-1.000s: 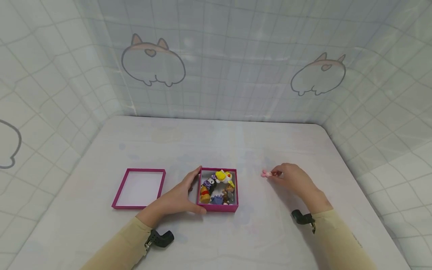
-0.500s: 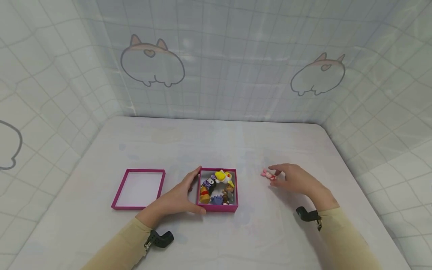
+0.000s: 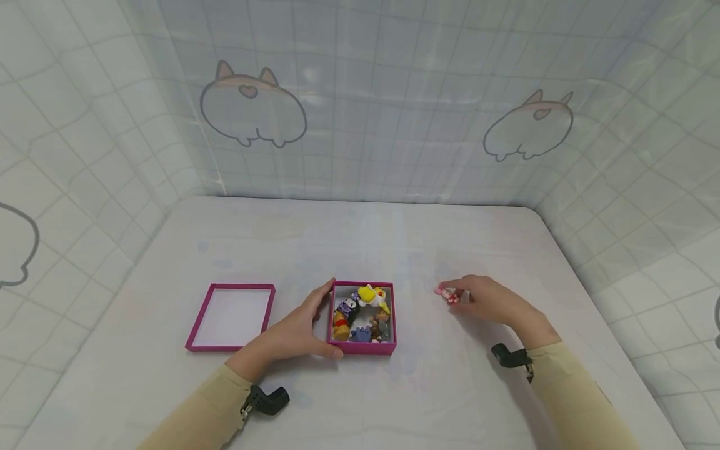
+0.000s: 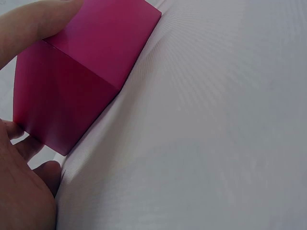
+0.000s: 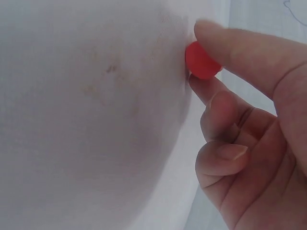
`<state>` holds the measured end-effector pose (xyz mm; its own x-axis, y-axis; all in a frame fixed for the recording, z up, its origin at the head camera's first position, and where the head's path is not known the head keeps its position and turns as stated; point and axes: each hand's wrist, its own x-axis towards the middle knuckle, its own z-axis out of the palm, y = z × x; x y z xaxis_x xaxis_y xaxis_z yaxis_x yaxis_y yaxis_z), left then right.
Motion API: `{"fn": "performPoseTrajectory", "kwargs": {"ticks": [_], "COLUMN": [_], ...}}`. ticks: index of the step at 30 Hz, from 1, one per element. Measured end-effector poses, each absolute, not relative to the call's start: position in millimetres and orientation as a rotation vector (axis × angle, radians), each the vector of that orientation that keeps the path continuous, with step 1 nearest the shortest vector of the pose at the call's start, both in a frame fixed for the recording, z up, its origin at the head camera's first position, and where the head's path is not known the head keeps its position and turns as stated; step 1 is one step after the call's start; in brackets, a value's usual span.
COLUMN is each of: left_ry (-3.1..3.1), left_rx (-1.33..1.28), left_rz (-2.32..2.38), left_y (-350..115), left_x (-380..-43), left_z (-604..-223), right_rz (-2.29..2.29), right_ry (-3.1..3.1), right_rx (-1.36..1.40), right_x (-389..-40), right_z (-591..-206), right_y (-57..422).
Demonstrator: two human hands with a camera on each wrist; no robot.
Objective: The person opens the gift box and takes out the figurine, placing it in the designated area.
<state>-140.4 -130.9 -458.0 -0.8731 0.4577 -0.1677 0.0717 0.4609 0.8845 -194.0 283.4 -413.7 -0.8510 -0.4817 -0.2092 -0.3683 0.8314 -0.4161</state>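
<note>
My left hand [image 3: 295,331] grips the left side of an open magenta box [image 3: 362,350], thumb along its front and fingers behind. In the left wrist view the thumb lies on one outer wall of the box [image 4: 103,40]. Several small toy figurines sit inside, among them a yellow-and-red bear [image 3: 340,326], a yellow-and-white one [image 3: 374,296] and a blue one [image 3: 361,334]. To the right of the box, my right hand [image 3: 495,303] pinches a small pink figurine [image 3: 451,297] between thumb and forefinger, close over the table. The right wrist view shows its red underside [image 5: 202,61].
A square box lid [image 3: 229,316] with a magenta rim lies left of the box, near the left forearm. White cloth covers the table [image 3: 349,400]. Grid-patterned curtains [image 3: 394,112] with cartoon animals stand behind and at both sides.
My right hand loosened its fingers from the pink figurine, then closed on it again; the figurine has turned slightly. The left hand and the box have stayed in place.
</note>
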Motion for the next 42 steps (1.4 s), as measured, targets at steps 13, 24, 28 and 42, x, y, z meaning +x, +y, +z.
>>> {"fn": "performPoseTrajectory", "kwargs": {"ticks": [13, 24, 28, 42], "left_ry": [2.313, 2.303, 2.310, 2.332], "left_rx": [0.451, 0.459, 0.448, 0.453], "left_rz": [1.396, 1.404, 1.400, 1.375], "left_y": [-131, -131, -133, -132], "left_x": [-141, -141, -140, -142], "left_z": [-459, -459, -459, -460], "right_rz": [-0.533, -0.573, -0.614, -0.745], "right_ry": [2.626, 2.636, 2.665, 2.801], "right_rx": [-0.540, -0.466, -0.450, -0.290], "right_x": [-205, -208, -212, -234], "right_z": [-414, -413, -409, -420], "right_y": [282, 287, 296, 351]}}
